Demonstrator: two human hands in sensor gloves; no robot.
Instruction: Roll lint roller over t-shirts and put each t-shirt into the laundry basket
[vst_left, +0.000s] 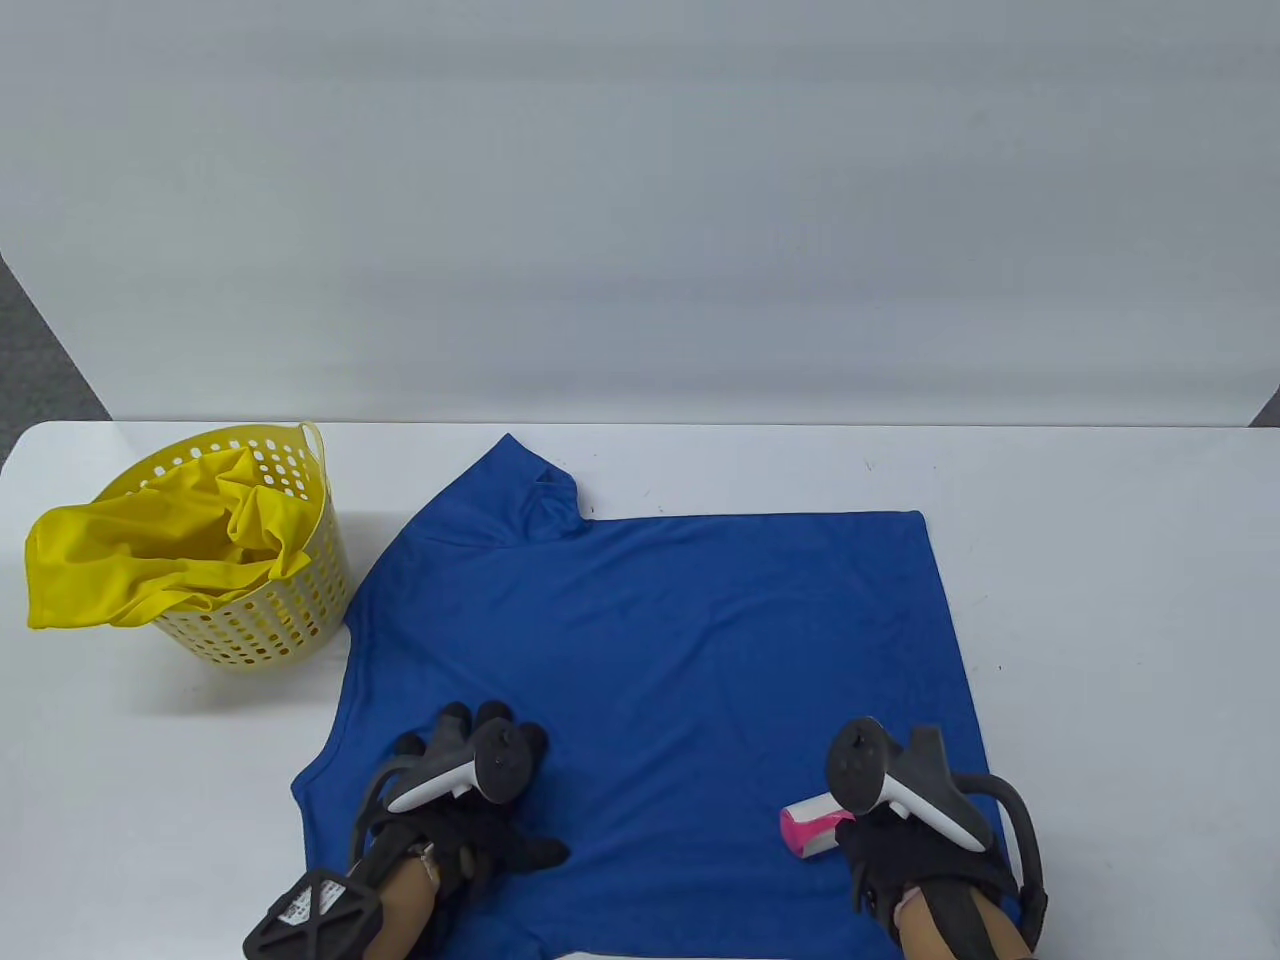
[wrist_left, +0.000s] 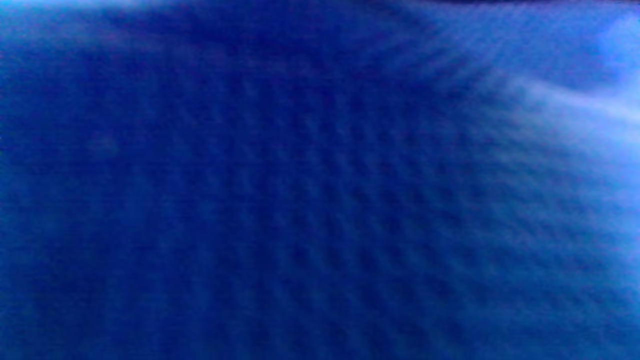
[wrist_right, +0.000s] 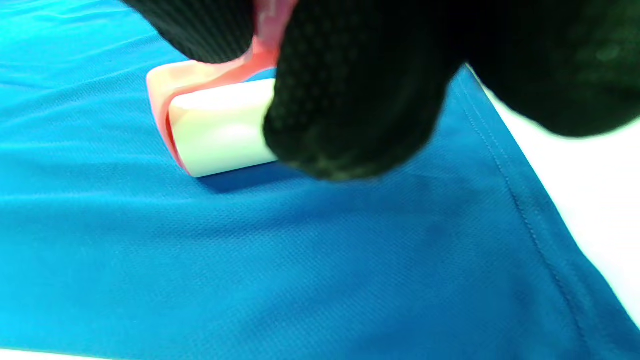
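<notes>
A blue t-shirt (vst_left: 650, 640) lies spread flat on the white table; its fabric (wrist_left: 300, 200) fills the left wrist view, blurred. My left hand (vst_left: 480, 790) rests flat on the shirt's near left part, fingers spread. My right hand (vst_left: 900, 850) grips the pink handle of a lint roller (vst_left: 812, 828), whose white roll (wrist_right: 220, 130) lies on the shirt (wrist_right: 250, 250) near its right hem. The gloved fingers (wrist_right: 350, 100) hide most of the handle. A yellow laundry basket (vst_left: 270, 610) stands at the left with a yellow t-shirt (vst_left: 130, 570) hanging over its rim.
The white table (vst_left: 1100, 600) has bare surface to the right of the shirt and in front of the basket. A pale wall rises behind the table's far edge. Dark floor shows at the far left.
</notes>
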